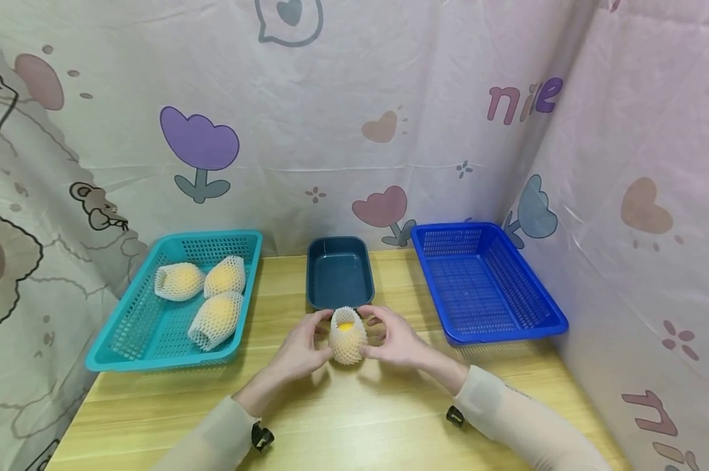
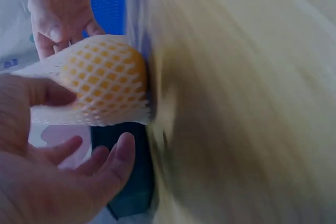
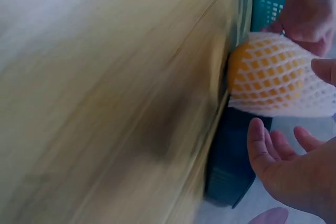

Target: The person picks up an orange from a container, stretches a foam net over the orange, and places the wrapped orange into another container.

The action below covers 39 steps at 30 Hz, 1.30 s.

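Note:
A yellow-orange fruit in a white foam net [image 1: 347,343] stands upright on the wooden table, the net's open end at the top. From the left, my left hand [image 1: 301,348] cups around it; in the left wrist view its thumb [image 2: 55,93] lies against the net while the other fingers curve loosely below, apart from it. My right hand [image 1: 397,340] faces it from the other side, thumb [image 3: 324,70] at the net and its remaining fingers spread clear of the fruit. Just behind the fruit sits a dark teal tray [image 1: 339,271] with nothing in it.
On the left, a turquoise basket [image 1: 137,320] holds three more netted yellow fruits [image 1: 216,318]. A blue basket [image 1: 478,281] with bare mesh stands at the right. Behind them hangs a patterned curtain [image 1: 307,131], which also closes off both sides of the table [image 1: 354,418].

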Each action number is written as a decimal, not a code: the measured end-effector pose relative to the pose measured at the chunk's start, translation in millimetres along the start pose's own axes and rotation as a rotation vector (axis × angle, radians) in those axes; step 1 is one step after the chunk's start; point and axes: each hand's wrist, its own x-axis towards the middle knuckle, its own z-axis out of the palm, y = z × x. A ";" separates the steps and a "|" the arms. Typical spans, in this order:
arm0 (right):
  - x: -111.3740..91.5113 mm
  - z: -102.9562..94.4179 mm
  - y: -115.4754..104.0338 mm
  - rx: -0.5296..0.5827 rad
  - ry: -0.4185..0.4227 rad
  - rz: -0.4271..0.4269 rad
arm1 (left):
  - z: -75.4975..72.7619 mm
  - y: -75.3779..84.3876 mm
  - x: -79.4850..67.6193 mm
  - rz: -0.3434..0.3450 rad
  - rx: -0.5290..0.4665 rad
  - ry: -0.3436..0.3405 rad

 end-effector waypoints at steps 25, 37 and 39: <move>6.4 15.5 5.2 -0.173 -0.037 -0.032 | 21.2 -9.5 7.7 0.096 0.038 -0.055; 8.5 17.0 6.3 -0.289 -0.044 -0.052 | 22.6 -12.7 9.0 0.092 0.139 -0.066; 8.6 17.2 6.8 -0.300 -0.047 -0.055 | 22.6 -13.9 9.6 0.090 0.151 -0.069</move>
